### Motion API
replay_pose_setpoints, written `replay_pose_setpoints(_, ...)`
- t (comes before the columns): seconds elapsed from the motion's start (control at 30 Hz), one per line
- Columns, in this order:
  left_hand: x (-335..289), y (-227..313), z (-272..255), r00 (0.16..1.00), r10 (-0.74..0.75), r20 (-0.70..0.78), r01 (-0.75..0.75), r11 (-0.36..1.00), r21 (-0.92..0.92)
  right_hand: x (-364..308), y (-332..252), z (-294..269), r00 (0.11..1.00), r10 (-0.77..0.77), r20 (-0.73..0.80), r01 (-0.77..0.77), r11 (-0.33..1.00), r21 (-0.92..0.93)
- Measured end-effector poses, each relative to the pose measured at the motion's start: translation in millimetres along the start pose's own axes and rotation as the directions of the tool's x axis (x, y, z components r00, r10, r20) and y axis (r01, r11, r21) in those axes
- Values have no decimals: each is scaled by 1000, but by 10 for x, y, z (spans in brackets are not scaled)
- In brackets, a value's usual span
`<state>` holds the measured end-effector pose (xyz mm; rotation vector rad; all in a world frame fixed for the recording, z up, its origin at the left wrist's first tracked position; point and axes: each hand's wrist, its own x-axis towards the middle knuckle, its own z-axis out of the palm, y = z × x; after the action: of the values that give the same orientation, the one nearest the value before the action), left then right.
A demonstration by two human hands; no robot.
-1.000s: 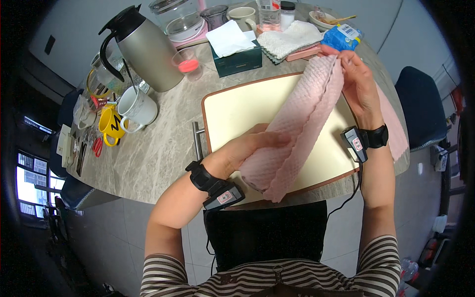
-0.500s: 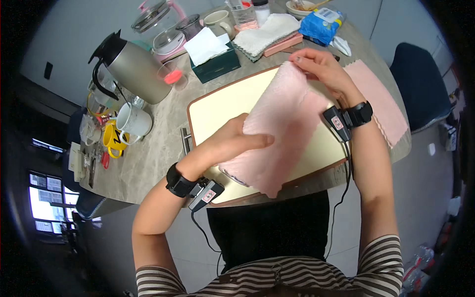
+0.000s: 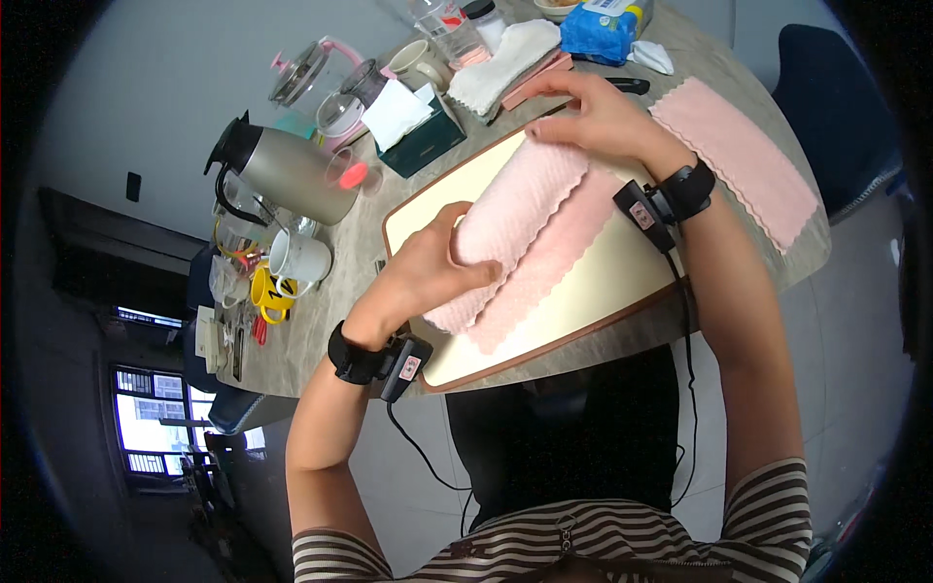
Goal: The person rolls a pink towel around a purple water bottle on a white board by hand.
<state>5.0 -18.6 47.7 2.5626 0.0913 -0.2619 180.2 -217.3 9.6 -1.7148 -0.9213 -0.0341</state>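
A pink textured cloth with scalloped edges (image 3: pixel 520 209) is rolled into a thick tube lying slantwise on a cream board with a brown rim (image 3: pixel 622 260). Its loose flap spreads flat along the tube's right side. My left hand (image 3: pixel 428 262) is closed around the tube's near left part, thumb on top and fingers out of sight on the far side. At the far end, my right hand (image 3: pixel 607 121) curls over the roll, its thumb touching the cloth and its other fingers arched beyond the end. Whatever the roll may wrap is hidden.
Another pink cloth (image 3: pixel 743 160) lies right of the board. Behind the board stand a green tissue box (image 3: pixel 428 141), a steel jug (image 3: pixel 296 175), a blue wipes pack (image 3: pixel 598 31) and folded cloths (image 3: pixel 510 63). White (image 3: pixel 301 257) and yellow mugs (image 3: pixel 272 291) stand left.
The cloth, held up and partly loose before, is now wrapped into a neater tube lower on the board. Both hands have come down with it, and the view has turned somewhat.
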Motion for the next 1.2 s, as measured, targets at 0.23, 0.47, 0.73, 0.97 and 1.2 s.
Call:
replay_pose_setpoints(0.23, -352, -190, 33, 987, 133, -93, -153, 951, -269, -83, -226, 119, 917, -96, 387, 122, 991, -45)
replay_pose_setpoints(0.47, -635, -447, -92, 942, 337, -3, -337, 941, -26, -30, 25, 136, 983, -38, 179, 67, 985, -159)
replay_pose_setpoints(0.73, -654, -219, -191, 944, 329, -5, -329, 943, 61, 81, 137, -28, 993, 88, 79, -76, 986, -147)
replay_pose_setpoints(0.97, -609, -318, -197, 921, 389, -22, -381, 909, 168, 49, 182, -22, 986, 144, 86, -138, 988, -73)
replay_pose_setpoints(1.2, -639, -385, -73, 878, 451, -161, -419, 886, 198, 30, 121, -67, 966, 184, 183, -157, 976, -151)
